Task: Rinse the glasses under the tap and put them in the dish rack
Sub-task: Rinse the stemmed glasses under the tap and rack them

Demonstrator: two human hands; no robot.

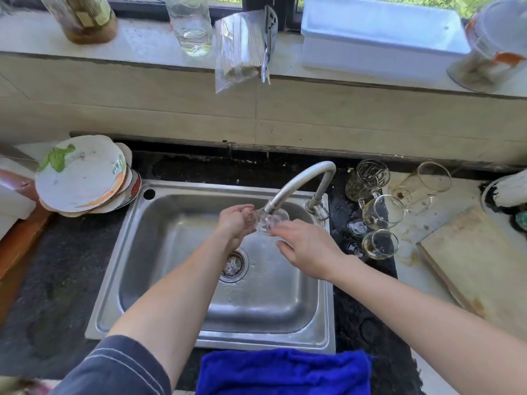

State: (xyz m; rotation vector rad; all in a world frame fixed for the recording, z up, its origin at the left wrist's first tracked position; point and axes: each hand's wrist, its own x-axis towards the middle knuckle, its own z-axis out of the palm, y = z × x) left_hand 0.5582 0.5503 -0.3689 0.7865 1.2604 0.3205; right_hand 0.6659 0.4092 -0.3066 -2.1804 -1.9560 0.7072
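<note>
Under the curved steel tap [299,182], toward 12 o'clock of the sink [182,329], a small clear glass [272,220] sits tilted with its mouth close to the spout, probably so water can run inside. The left hand [238,220] curls its fingers round the glass from 9 o'clock. The right hand [303,248] comes in from 4 o'clock with nearly straight fingers touching its lower wall, apparently to steady or rub it rather than grip. The glass is thin, smooth and wet, so it is likely slippery, and using 2 hands suits that. At 3 o'clock of the sink, 4 waiting glasses [383,212] lie crowded on the dark counter, some stained. No dish rack is in view.
</note>
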